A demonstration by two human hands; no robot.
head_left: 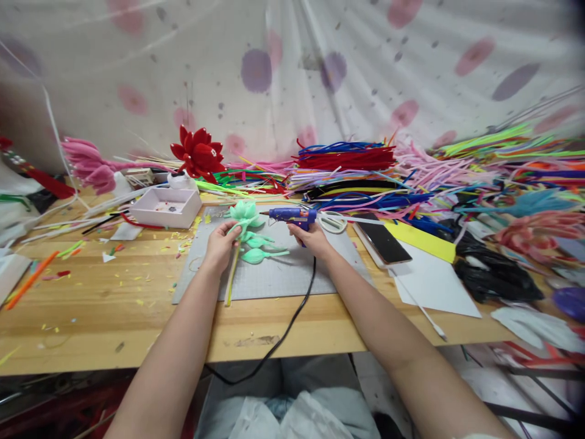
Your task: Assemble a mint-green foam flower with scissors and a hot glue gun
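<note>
My left hand point(222, 242) is closed around a mint-green pipe-cleaner flower point(244, 211), close below its bloom. Pale yellowish stems point(231, 280) run down from that hand toward the near edge of the mat. In my right hand point(311, 236) is a blue hot glue gun point(292, 215), its nozzle pointing left at the bloom; whether the tip touches cannot be made out. Loose mint-green petals or leaves point(256, 256) show between the hands over the grey cutting mat point(283, 285). A black cord point(292, 321) hangs from the gun's handle across the table edge.
Bundles of coloured pipe cleaners point(347, 160) line the back. On the left stand a white box point(165, 207) and a red flower point(197, 151). White scissors handles point(333, 222), a phone point(384, 241), yellow and white paper point(439, 286) and a black plastic bag point(496, 268) lie to the right.
</note>
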